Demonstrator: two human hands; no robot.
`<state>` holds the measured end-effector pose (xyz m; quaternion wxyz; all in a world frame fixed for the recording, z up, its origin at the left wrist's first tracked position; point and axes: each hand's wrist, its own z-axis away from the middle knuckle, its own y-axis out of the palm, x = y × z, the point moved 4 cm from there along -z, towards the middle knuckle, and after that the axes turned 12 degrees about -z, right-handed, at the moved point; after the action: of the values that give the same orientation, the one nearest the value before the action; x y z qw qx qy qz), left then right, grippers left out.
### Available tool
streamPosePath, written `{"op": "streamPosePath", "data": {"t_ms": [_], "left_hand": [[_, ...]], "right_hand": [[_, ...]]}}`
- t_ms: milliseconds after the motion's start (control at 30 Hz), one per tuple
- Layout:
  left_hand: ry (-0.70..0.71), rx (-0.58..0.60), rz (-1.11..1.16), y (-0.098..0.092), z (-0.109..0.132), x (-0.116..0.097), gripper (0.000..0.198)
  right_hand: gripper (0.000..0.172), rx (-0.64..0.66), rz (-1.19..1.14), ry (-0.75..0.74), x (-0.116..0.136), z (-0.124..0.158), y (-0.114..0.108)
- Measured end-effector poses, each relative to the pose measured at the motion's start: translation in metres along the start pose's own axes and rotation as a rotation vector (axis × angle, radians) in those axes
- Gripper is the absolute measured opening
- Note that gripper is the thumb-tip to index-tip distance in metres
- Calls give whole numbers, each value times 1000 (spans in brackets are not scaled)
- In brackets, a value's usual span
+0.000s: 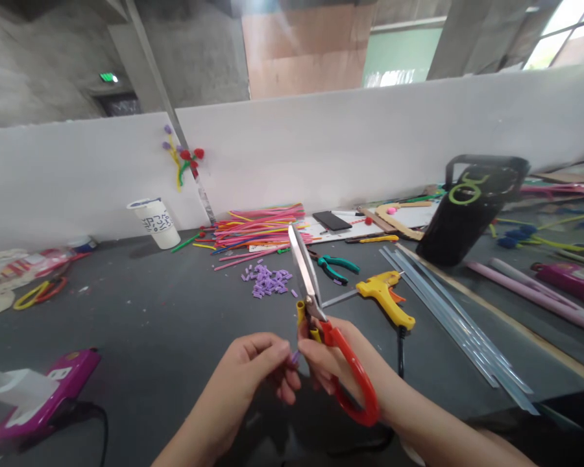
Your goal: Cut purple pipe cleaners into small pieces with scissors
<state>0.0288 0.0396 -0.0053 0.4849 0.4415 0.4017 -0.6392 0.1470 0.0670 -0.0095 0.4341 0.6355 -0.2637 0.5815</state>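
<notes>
My right hand point(335, 370) grips red-handled scissors point(321, 318), their blades closed and pointing up and away from me. My left hand point(257, 366) is closed in a pinch on a small purple piece point(294, 357), held right beside the scissors' pivot. A short yellow piece point(300, 312) sits at the pivot of the scissors. Further back on the dark table lies a pile of small purple cut pieces point(267, 281).
Behind the pile lie a bundle of coloured sticks point(257, 231), green pliers point(338, 266), a yellow glue gun point(387, 295) and clear glue sticks point(448, 311). A black bin point(467, 214) stands right, a white cup point(156, 222) left, a pink glue gun point(53, 389) near left.
</notes>
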Motion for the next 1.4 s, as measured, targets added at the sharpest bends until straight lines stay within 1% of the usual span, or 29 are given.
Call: {"op": "streamPosePath", "data": {"t_ms": [100,200,333,467,533,633,733,833,933,1000,1067,1133,1267,1333,1400], "left_hand": [[11,43,55,4,2,-1,13],[24,39,28,3,3,0,10],[33,29,26,2,2,1,11],[58,-21,-11,0,0,0,12],[65,-49,-63,-1,-1,1,12],[89,-73,-131,-3,-1,1,11],[109,-57,-132,-3,0,1,6],[78,-37,-103,-2,-1,3,8],[54,-27,-118,-1,-1,5,10],[65,-40,-146,-1,-1,5,9],[100,-96,-194,-3,0,3,9],[158,-201,-258,-8,3,-2,8],[256,-429,-351,-23,11,-13,8],[276,-513,-350,-30,14,-16,8],[292,-580,-323,-35,17,-18,7]], "right_hand": [[14,-12,50,50,0,1,0],[13,-13,46,43,1,2,1],[12,4,-18,18,-3,0,0],[18,11,-88,-11,-6,-3,-2],[18,0,-72,-12,-6,-3,-2],[15,-29,-9,31,-4,-2,-2],[12,-39,35,44,-1,-2,-1],[10,-30,64,45,-2,-1,-2],[12,-21,98,55,-4,-2,-2],[16,-14,103,42,-3,-2,-2],[22,-20,102,15,0,-2,-3],[28,-39,138,-32,4,0,-5],[30,-13,383,-173,12,5,-7],[28,16,510,-163,10,7,-6],[26,15,624,-113,5,8,-5]]}}
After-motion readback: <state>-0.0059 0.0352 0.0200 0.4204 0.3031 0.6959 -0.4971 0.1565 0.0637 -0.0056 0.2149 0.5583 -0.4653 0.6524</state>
